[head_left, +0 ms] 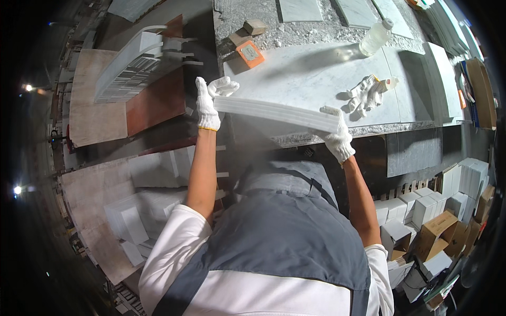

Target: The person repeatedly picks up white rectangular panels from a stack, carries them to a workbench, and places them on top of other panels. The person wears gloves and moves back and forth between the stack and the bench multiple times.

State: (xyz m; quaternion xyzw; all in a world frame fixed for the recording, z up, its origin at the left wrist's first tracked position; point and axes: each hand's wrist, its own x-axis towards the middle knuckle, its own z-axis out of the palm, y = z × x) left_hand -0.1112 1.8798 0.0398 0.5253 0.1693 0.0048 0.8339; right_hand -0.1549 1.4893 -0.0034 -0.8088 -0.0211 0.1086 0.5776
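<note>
Between my two hands is a narrow stack of several thin white stone tiles (274, 114), seen edge-on and sloping down to the right. My left hand (207, 108), in a white knitted glove, bears on its left end with thumb and fingers raised beyond the edge. At the right end my right hand (339, 138), gloved alike, grips the stack with its fingers along the far edge. Beyond the tiles lies a pale marble slab (295, 79) on the workbench. A spare pair of white gloves (365, 95) rests on this slab.
A clear bottle (376, 38) and an orange-sided block (250, 55) stand on the bench. Left, tiles stand on edge in a row (129, 71) on a board. White boxes (424, 208) and an open cardboard box (436, 234) are at lower right.
</note>
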